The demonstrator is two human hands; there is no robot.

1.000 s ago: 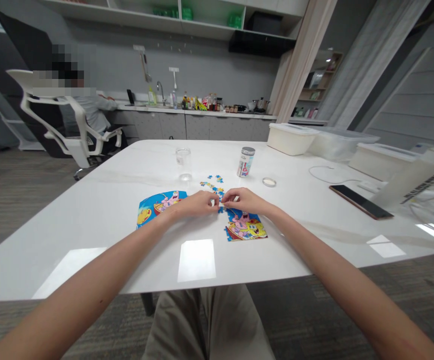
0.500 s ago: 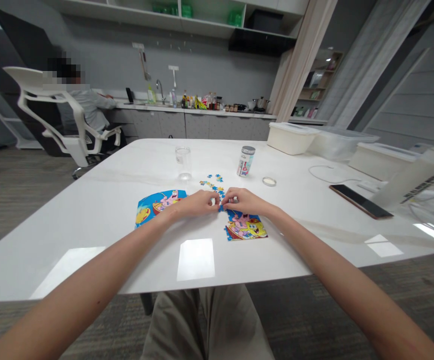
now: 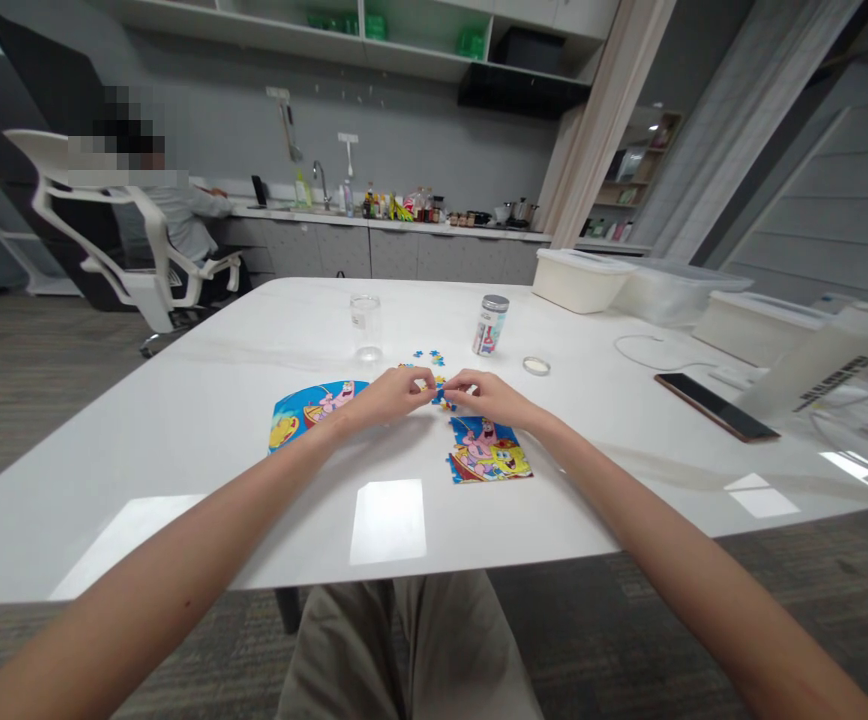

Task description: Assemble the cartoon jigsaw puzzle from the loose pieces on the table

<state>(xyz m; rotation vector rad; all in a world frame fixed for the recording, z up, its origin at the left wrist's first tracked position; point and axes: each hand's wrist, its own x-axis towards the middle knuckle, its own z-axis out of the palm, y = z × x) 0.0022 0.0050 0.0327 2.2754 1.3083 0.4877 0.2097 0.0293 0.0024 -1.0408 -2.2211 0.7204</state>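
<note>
My left hand (image 3: 398, 394) and my right hand (image 3: 495, 397) meet over the table, fingertips pinched close together. Blue jigsaw pieces (image 3: 440, 397) show at and just beneath the fingertips; which of them are gripped is hard to make out. Below my right hand lies a partly joined jigsaw puzzle (image 3: 490, 455) with a pink and a yellow cartoon figure. A picture sheet (image 3: 306, 412) with similar figures lies under my left forearm, partly covered. Several loose pieces (image 3: 434, 357) are scattered beyond my hands.
A clear jar (image 3: 366, 328), a printed canister (image 3: 491, 326) and a ring-shaped lid (image 3: 536, 366) stand or lie farther back on the white table (image 3: 239, 350). At right are a phone (image 3: 715, 405), a cable and storage boxes (image 3: 580, 280). A person sits on a chair (image 3: 153, 250) at back left.
Both hands have moved slightly away from me, off the top left edge of the joined puzzle. Their fingertips stay pinched close together.
</note>
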